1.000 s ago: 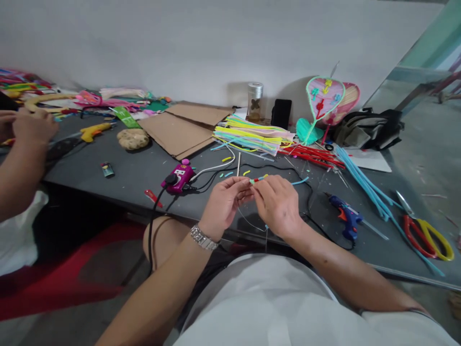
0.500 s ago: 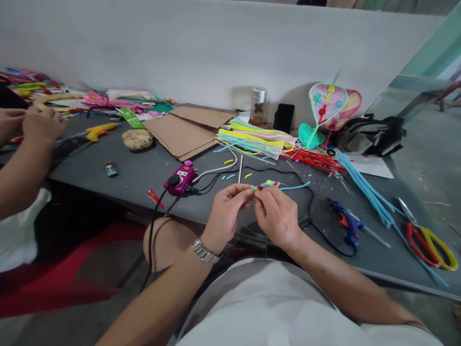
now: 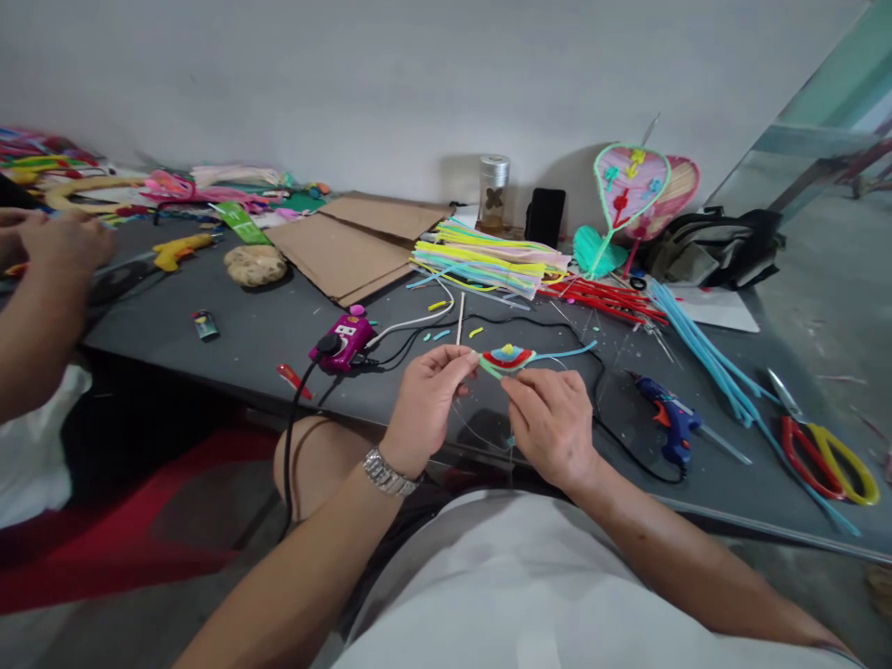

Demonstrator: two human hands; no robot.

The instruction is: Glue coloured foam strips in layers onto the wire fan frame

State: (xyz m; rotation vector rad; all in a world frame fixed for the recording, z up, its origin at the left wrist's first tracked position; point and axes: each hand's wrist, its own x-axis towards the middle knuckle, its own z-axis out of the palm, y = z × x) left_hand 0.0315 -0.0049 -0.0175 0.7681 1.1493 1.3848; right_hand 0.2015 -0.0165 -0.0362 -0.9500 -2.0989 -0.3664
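Between my hands, above the table's front edge, is a small pipe-cleaner piece (image 3: 514,358) in red, light blue, yellow and green. A light blue stem sticks out from its right end. My left hand (image 3: 433,395) pinches its green left end between thumb and fingers. The fingertips of my right hand (image 3: 547,418) are closed on the green strip along its lower edge. Just behind them lie a thin white stick (image 3: 461,318) and short yellow and blue pipe-cleaner snippets (image 3: 476,332). A blue glue gun (image 3: 665,418) rests to the right of my right hand.
Red-and-yellow scissors (image 3: 822,455) and blue pipe cleaners (image 3: 703,358) lie right. Bundled pipe cleaners (image 3: 488,260), cardboard (image 3: 348,251), a bottle (image 3: 493,195) and a phone (image 3: 544,218) stand or lie behind. A purple socket block (image 3: 341,342) with cords is left. Another person's hands (image 3: 59,246) work far left.
My right hand has shifted slightly right and down along the green strip. More of the piece's red and yellow face now shows. The view has shifted slightly.
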